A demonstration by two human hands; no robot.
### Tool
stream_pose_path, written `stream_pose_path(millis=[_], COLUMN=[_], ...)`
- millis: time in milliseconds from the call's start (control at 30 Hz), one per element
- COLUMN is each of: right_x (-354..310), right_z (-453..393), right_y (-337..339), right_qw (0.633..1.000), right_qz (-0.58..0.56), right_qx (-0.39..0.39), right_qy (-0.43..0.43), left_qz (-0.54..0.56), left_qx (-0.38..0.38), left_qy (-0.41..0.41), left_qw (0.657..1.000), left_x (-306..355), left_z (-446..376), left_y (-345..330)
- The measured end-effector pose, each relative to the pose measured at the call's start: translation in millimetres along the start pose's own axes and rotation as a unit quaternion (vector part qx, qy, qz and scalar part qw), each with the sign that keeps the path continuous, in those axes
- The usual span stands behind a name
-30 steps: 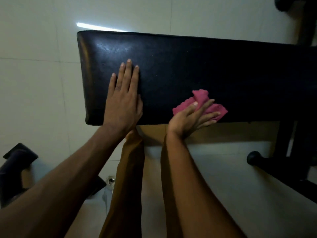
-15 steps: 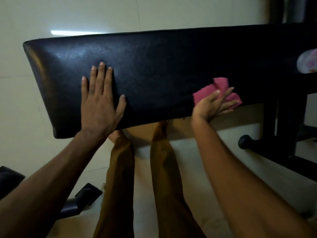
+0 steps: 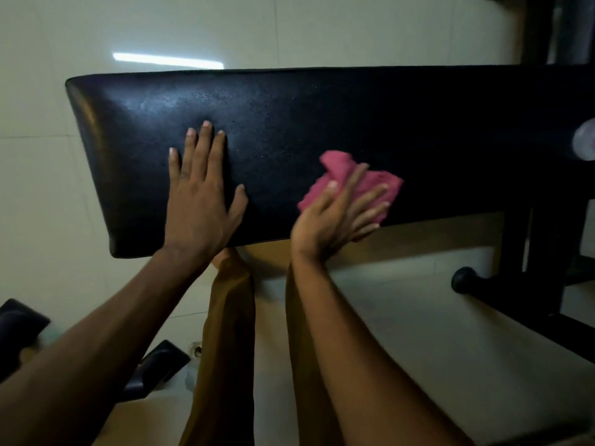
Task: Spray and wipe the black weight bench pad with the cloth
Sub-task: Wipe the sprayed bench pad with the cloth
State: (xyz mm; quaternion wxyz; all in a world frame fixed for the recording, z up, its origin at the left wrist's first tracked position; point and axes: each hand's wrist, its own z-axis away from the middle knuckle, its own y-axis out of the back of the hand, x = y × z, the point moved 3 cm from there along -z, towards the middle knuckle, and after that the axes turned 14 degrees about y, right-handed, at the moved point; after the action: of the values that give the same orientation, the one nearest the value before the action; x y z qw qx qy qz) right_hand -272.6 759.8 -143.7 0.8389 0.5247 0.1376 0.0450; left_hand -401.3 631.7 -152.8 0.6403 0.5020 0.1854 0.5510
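My left hand [image 3: 199, 201] lies flat on the black bench pad [image 3: 322, 123], fingers straight and spread, palm down, holding nothing. My right hand [image 3: 335, 217] presses the pink cloth [image 3: 351, 175] against the pad with straight fingers laid over it; the thumb lies on the cloth too, and the cloth bunches up past my fingertips. The cloth sits near the pad's near edge, to the right of my left hand, with bare pad between them. The pad runs sideways under both hands, its rounded end out beyond my left hand. Fine droplets speckle the pad just ahead of my left fingertips. Far to the right of the cloth, at the picture's edge, a pale blurred object [image 3: 586, 144] rests on the pad; I cannot tell what it is. Below my wrists are my brown trousers [image 3: 225, 333] and the pale tiled floor [image 3: 402, 317].
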Motion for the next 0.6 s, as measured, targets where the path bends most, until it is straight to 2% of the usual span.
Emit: stream_pose_path(millis=[67,100,200,233,267,300,367,400,433,467,500,533,600], right_x=[-15,-20,-12,-4,2,4,-1,-10,-25,-42,-58,-73,-85], right_z=[9,14,-26,-48,-71,-97,-138,-147,-145,-136,-122,-104,-74], right_y=[-20,-28,-24,-14,-2,8,25,25,21,15,6,-4,-18], right_qw=[0.989,0.968,0.869,0.843,0.843,0.873,0.958,0.979,0.987,0.987,0.98,0.957,0.867], right_qz=[0.038,0.073,0.152,0.173,0.185,0.182,0.095,0.049,0.032,0.043,0.065,0.101,0.17], right_qx=[0.022,0.014,-0.017,-0.013,0.005,0.035,0.11,0.126,0.122,0.105,0.082,0.05,-0.015], right_qy=[0.143,0.239,0.471,0.509,0.504,0.451,0.248,0.153,0.102,0.11,0.172,0.269,0.468], left_qz=[-0.004,-0.007,-0.01,-0.017,-0.028,-0.041,-0.056,-0.056,-0.055,-0.053,-0.052,-0.05,-0.047], left_qx=[-0.006,-0.008,-0.006,-0.002,0.003,0.006,0.006,0.006,0.004,-0.001,-0.005,-0.009,-0.012], left_qy=[-0.01,-0.015,-0.019,-0.019,-0.018,-0.017,-0.008,-0.001,0.005,0.008,0.01,0.011,0.005], left_qw=[1.0,1.0,1.0,1.0,0.999,0.999,0.998,0.998,0.998,0.999,0.999,0.999,0.999], left_x=[-4,-5,-6,-6,-5,-4,0,2,5,7,8,7,5], left_z=[-1,-1,0,0,1,1,2,1,2,3,3,4,2], left_y=[1,1,0,-1,-2,-2,-3,-3,-2,-1,0,1,3])
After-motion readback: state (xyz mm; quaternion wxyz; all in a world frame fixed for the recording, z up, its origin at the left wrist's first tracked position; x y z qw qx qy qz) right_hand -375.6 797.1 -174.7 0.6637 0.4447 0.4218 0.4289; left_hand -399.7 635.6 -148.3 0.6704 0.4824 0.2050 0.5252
